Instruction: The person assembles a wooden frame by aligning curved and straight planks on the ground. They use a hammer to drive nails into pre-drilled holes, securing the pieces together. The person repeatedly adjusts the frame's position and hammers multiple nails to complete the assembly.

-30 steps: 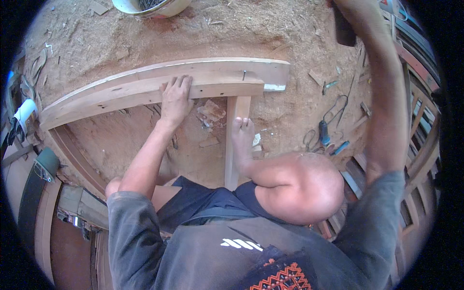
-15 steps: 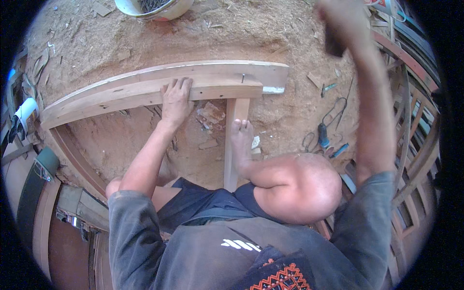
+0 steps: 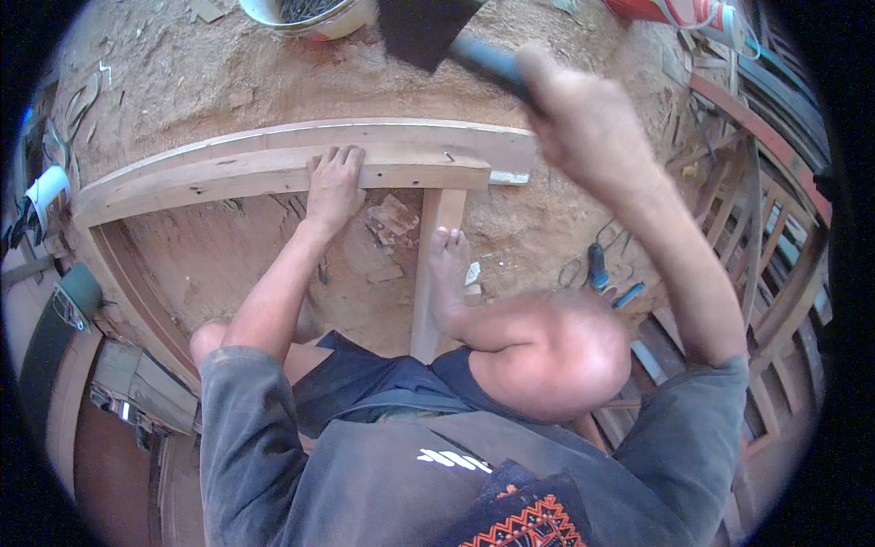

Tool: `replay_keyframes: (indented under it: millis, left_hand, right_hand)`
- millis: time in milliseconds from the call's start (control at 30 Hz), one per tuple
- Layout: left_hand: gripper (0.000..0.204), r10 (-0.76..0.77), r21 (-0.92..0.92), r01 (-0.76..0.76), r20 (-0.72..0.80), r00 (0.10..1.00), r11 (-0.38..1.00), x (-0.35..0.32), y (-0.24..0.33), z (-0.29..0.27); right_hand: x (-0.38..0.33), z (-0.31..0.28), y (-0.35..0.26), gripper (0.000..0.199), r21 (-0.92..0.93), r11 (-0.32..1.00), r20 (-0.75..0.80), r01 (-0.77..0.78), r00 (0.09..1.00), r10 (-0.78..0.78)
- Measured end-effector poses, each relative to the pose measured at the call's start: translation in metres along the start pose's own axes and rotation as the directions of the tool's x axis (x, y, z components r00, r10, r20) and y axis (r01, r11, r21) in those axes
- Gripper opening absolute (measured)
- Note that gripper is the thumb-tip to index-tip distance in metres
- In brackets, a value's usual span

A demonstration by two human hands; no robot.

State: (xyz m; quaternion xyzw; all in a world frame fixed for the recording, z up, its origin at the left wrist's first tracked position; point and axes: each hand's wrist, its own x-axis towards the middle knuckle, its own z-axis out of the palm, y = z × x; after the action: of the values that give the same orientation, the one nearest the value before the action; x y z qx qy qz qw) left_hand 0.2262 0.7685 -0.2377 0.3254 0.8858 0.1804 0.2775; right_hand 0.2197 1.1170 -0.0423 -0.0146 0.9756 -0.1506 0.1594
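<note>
My left hand (image 3: 334, 187) grips a wooden beam (image 3: 228, 176), its fingers bent over the top edge. A nail (image 3: 448, 157) sticks up from the beam near its right end, above the joint with a wooden crosspiece (image 3: 444, 208). My right hand (image 3: 597, 137) is closed round the blue handle of a hatchet (image 3: 424, 32), raised beyond the beam. Its broad dark head is blurred and partly cut off by the upper edge, apart from the nail. My bare foot (image 3: 449, 273) rests on the crosspiece. A second board (image 3: 510, 150) lies along the beam's far side.
A pale bowl of nails (image 3: 346, 20) stands on the dusty ground at the far side. Blue-handled tools (image 3: 598, 266) and a cable lie right of my knee. Slatted wooden frames (image 3: 775, 237) stand at the right; a green cylinder (image 3: 84, 287) is at the left.
My right hand has swung left and nearer with the hatchet, from high at the right. The nail now looks lower and more tilted. My left hand keeps its hold on the beam.
</note>
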Motion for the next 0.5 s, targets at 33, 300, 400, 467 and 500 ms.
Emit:
replay_keyframes:
  millis: [33, 300, 400, 467, 500]
  left_hand:
    - [0.063, -0.002, -0.01, 0.002, -0.001, 1.0, 1.0, -0.001, -0.001, 0.001]
    - [0.06, 0.002, 0.003, -0.002, -0.027, 1.0, 1.0, -0.003, -0.003, 0.004]
    - [0.06, 0.007, -0.011, -0.007, -0.032, 0.999, 1.0, -0.002, -0.004, 0.007]
    - [0.061, 0.02, -0.01, -0.02, -0.034, 0.999, 1.0, -0.003, -0.006, 0.009]
    - [0.062, 0.032, -0.008, -0.032, -0.045, 0.998, 0.999, -0.003, -0.006, 0.01]
  right_hand:
    - [-0.002, 0.012, -0.016, 0.029, -0.002, 0.995, -0.051, 0.103, 0.993, -0.103]
    - [0.02, 0.018, -0.01, 0.022, -0.437, 0.899, 0.393, 0.028, 0.905, 0.163]
    - [0.019, 0.009, -0.014, 0.021, -0.373, 0.928, 0.322, -0.004, 0.937, 0.134]
    - [0.009, 0.019, -0.034, 0.022, -0.209, 0.978, 0.195, 0.022, 0.981, 0.02]
    - [0.004, 0.029, -0.047, 0.022, -0.067, 0.993, 0.145, 0.1, 0.985, -0.09]
